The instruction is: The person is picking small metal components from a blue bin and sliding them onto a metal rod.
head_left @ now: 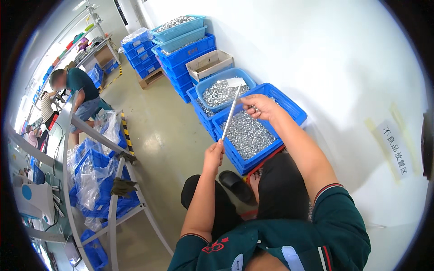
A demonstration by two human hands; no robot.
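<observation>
My left hand (pixel 214 155) pinches the near end of a long thin metal rod (pixel 231 114) that slants up and away toward the bins. My right hand (pixel 259 107) is curled around a few small silvery metal parts beside the rod's far half, above a blue crate (pixel 289 105) full of the same silvery parts. Both forearms are bare and the sleeves are dark green. My knees in dark trousers and a black shoe (pixel 235 184) show below the hands.
A round-cornered blue bin (pixel 226 75) of metal parts and a cardboard box (pixel 209 64) sit behind the crate, with stacked blue crates (pixel 181 49) on a pallet farther back. A metal-framed bench (pixel 113 180) with bagged blue bins stands left. A person (pixel 79 90) bends there. White wall right.
</observation>
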